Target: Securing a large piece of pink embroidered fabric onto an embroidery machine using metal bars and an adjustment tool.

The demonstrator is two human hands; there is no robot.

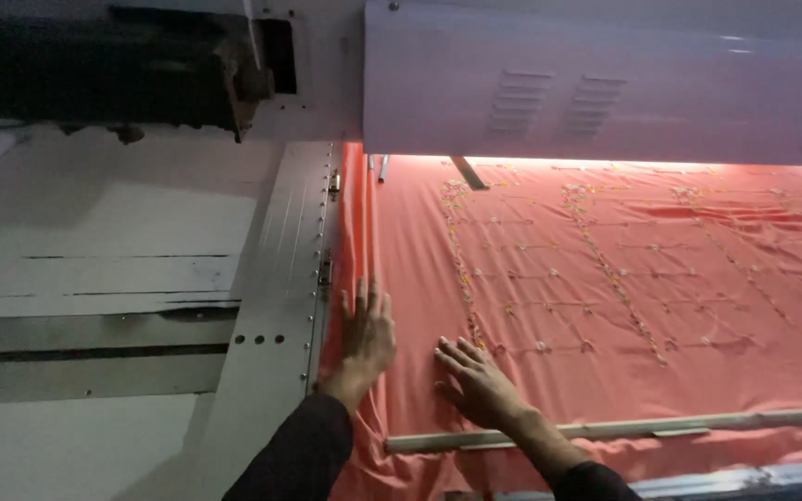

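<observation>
Dark sleeves [303,455] come in at the bottom edge, and from them both of my hands reach out onto the coral-pink fabric [605,278]. My left hand [366,334] lies flat along the fabric's left border, where the cloth rises in a fold against the grey metal rail [280,306] with its row of rivets and small holes; its fingers [364,295] are straight and close together, palm down, pinching nothing. My right hand [480,380] rests just beside it, a little further in, palm down as well, with the fingers [452,357] slightly spread and pointing left towards the other hand. Neither hand grips the cloth (both simply press on it). Behind the right wrist a pale wooden strip [623,429] runs across the fabric towards the right edge. The fabric is stretched over the bench of the machine and carries rows of small light embroidered motifs [605,269] joined by thin stitched lines. Above it a white machine housing [605,83] with vent slots overhangs the cloth, lit brightly along its lower edge.
</observation>
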